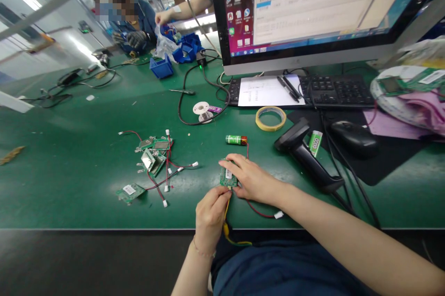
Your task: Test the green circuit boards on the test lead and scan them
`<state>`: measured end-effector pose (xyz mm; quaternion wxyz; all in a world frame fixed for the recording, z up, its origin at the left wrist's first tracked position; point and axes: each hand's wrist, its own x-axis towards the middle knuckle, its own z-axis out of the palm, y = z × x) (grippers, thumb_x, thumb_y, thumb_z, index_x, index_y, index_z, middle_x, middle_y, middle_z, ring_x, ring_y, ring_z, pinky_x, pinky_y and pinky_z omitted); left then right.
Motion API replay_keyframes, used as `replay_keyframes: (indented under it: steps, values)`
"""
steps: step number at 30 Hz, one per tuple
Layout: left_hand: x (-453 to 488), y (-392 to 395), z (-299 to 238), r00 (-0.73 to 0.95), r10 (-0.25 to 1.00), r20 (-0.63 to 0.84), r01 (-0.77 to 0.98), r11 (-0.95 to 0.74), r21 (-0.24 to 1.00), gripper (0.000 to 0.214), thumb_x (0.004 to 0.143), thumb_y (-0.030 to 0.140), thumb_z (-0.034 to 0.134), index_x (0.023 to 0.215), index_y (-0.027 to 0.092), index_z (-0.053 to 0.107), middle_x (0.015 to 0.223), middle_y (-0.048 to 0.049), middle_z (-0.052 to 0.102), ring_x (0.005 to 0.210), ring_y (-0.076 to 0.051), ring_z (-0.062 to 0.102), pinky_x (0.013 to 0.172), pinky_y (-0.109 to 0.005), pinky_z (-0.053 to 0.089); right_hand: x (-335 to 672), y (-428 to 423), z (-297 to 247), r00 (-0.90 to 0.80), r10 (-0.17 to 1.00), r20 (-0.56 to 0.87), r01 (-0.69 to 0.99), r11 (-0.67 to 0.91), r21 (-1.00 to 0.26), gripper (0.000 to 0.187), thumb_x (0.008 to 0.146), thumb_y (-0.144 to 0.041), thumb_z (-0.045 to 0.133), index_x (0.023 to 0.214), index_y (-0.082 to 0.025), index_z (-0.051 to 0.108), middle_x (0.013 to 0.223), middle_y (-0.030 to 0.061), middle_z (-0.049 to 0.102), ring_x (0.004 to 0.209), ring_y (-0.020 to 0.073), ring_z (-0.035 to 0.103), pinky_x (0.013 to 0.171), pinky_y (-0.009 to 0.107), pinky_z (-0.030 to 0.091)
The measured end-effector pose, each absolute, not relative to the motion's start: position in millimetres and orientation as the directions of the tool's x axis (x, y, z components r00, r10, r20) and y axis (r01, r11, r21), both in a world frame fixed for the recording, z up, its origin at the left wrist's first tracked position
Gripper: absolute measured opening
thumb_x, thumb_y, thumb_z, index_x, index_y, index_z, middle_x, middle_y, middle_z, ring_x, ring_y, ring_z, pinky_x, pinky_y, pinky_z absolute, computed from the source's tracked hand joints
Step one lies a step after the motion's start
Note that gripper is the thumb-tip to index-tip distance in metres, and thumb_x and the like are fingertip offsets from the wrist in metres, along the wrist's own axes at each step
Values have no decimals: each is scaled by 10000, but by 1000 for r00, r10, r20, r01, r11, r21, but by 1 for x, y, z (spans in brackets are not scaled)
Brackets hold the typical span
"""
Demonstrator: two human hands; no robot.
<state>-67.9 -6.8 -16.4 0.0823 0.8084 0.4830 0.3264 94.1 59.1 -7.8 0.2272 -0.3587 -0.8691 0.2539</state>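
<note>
My right hand (251,179) rests on the green mat with its fingers closed round a small green circuit board (227,177) and holds it down. My left hand (210,215) pinches a yellow wire (226,228) at the board's near edge. A red wire (259,211) with a white plug runs out under my right wrist. Another red wire leads up to a green battery (236,139) just beyond the board.
Several more boards with red leads (153,157) lie to the left. A barcode scanner (306,157), a second battery (315,143), tape roll (270,118), mouse (353,137), keyboard (333,90) and monitor (313,8) stand right and behind. Another person (135,22) works by blue bins (162,66).
</note>
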Motion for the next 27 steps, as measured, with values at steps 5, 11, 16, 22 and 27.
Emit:
replay_keyframes:
  steps: [5, 11, 16, 22, 27]
  values:
    - [-67, -7, -16, 297, 851, 433, 720, -498, 484, 151, 800, 72, 503, 867, 169, 598, 842, -41, 630, 771, -98, 607, 708, -188, 509, 95, 59, -4, -652, 727, 213, 511, 630, -584, 674, 629, -83, 610, 1260, -98, 376, 1241, 171, 387, 1171, 267, 373, 944, 384, 393]
    - [-68, -6, -15, 279, 857, 433, 723, -484, 493, 150, 801, 75, 505, 855, 178, 600, 837, -27, 635, 754, -84, 609, 704, -168, 502, 95, 59, -2, -655, 728, 202, 528, 633, -566, 649, 634, -91, 601, 1245, -112, 384, 1238, 156, 399, 1166, 263, 390, 924, 382, 417]
    - [-67, -5, -15, 268, 864, 427, 718, -474, 510, 153, 804, 72, 496, 851, 178, 596, 847, -28, 636, 766, -87, 611, 714, -175, 509, 95, 60, -1, -669, 714, 205, 517, 646, -562, 644, 633, -86, 606, 1237, -114, 385, 1242, 155, 399, 1177, 264, 383, 924, 384, 418]
    - [-68, -2, -16, 338, 809, 481, 701, -557, 444, 152, 798, 52, 498, 873, 156, 580, 864, -59, 642, 824, -106, 611, 760, -193, 521, 94, 60, 0, -687, 698, 205, 517, 667, -536, 628, 638, -84, 611, 1226, -103, 390, 1239, 159, 400, 1179, 263, 383, 935, 375, 414]
    - [-71, 2, -14, 390, 813, 433, 704, -566, 429, 146, 807, 67, 488, 870, 168, 573, 890, -54, 649, 841, -109, 618, 776, -199, 524, 94, 63, 3, -696, 694, 183, 533, 670, -517, 600, 642, -85, 604, 1208, -91, 405, 1239, 167, 406, 1153, 267, 415, 916, 371, 428]
